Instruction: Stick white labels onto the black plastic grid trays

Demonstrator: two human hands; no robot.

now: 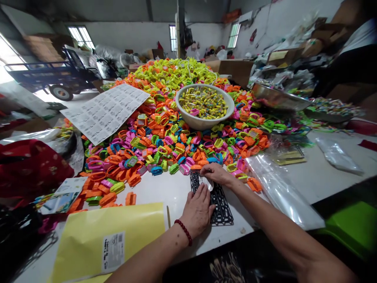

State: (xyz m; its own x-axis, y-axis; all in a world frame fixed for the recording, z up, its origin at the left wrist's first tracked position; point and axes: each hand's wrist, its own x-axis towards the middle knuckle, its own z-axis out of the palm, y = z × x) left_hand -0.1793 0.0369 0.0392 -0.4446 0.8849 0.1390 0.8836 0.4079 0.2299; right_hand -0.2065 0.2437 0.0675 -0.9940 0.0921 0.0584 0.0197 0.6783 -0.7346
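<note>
Both hands are working the black grid [219, 204] at the table's [318, 177] near edge: left hand [198, 210] pressing flat, right hand [216, 173] pinching a white label [206, 181]. Grid looks light, stiff; best held by its edges.

Workshop: heaped plastic parts [165, 129], cartons [235, 70]

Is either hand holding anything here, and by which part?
Left hand presses flat on the black grid tray. Right hand rests at its far end; grip unclear.
</note>
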